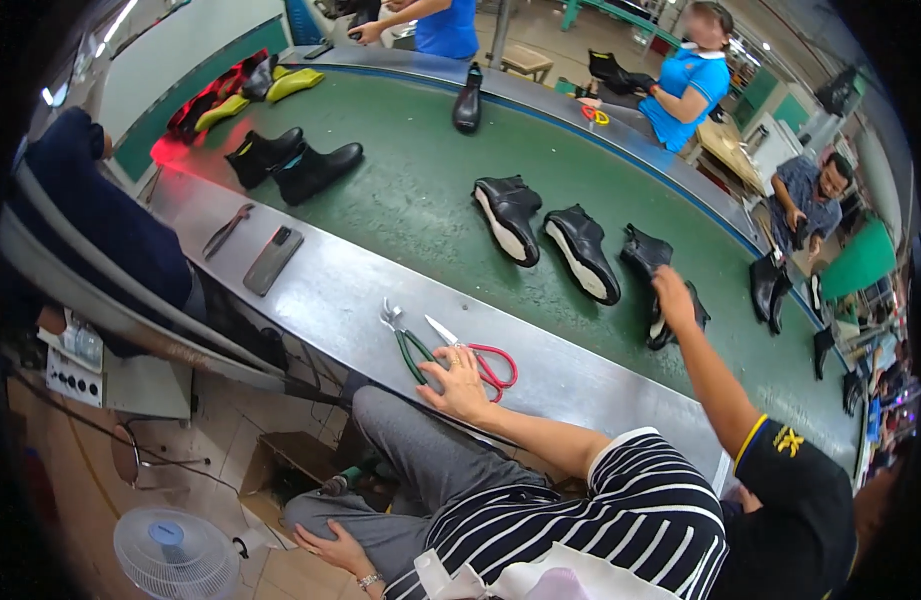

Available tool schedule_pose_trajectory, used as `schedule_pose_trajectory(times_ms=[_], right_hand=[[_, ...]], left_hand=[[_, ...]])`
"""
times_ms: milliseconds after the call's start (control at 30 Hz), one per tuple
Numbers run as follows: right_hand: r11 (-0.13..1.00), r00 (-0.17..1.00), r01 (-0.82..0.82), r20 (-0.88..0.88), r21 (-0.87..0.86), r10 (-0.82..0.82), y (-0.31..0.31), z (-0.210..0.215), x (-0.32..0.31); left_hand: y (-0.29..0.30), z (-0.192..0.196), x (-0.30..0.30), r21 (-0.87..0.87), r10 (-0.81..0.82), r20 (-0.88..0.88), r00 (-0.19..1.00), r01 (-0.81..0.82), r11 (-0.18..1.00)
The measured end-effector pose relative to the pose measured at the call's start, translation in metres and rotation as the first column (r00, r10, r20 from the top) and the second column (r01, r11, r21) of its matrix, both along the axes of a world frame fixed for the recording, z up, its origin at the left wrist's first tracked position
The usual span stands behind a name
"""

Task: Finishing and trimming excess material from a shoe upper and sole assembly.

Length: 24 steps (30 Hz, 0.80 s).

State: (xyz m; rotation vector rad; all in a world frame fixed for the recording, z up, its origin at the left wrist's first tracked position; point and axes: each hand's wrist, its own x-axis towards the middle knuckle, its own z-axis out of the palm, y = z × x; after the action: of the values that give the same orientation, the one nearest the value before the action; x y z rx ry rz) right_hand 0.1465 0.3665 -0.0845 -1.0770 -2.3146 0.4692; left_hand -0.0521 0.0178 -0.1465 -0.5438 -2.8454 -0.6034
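My right hand point(460, 387) rests on the metal ledge with its fingers spread. It lies beside the red-handled scissors point(499, 368) and over the handle ends of the green-handled pliers point(406, 338); whether it presses on either tool, I cannot tell. My left hand point(338, 551) lies on my grey trouser leg, fingers stretched out and holding nothing. Beyond the ledge, on the green conveyor belt, are two black ankle boots with pale soles, a left boot point(508, 215) and a right boot point(583, 252), both tipped on their sides. Farther right, a co-worker's hand point(675, 298) touches another pair of black boots point(648, 252).
A dark phone point(274, 262) and a dark slim tool point(227, 232) lie on the ledge at left. More boots point(315, 170) and yellow-green shoe forms point(295, 84) stand on the belt. A white fan point(176, 553) is at lower left. Several co-workers line the far side.
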Motion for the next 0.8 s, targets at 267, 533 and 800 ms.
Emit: schedule_pose_trajectory(times_ms=[267,533,800], right_hand=[[0.725,0.665,-0.687,-0.440,-0.044,0.603,-0.031,0.103,-0.050],[0.544,0.541,-0.827,-0.463,-0.141,0.702,-0.096,0.093,-0.057],[0.509,0.352,-0.859,-0.791,-0.060,0.501,-0.049,0.231,-0.019]], left_hand=[[0.044,0.026,0.006,0.099,-0.043,0.131,0.990,0.030,0.995],[0.004,0.011,0.009,0.104,-0.039,-0.007,0.999,0.040,0.994],[0.007,0.022,0.022,0.023,-0.004,0.040,0.999,0.003,1.000]])
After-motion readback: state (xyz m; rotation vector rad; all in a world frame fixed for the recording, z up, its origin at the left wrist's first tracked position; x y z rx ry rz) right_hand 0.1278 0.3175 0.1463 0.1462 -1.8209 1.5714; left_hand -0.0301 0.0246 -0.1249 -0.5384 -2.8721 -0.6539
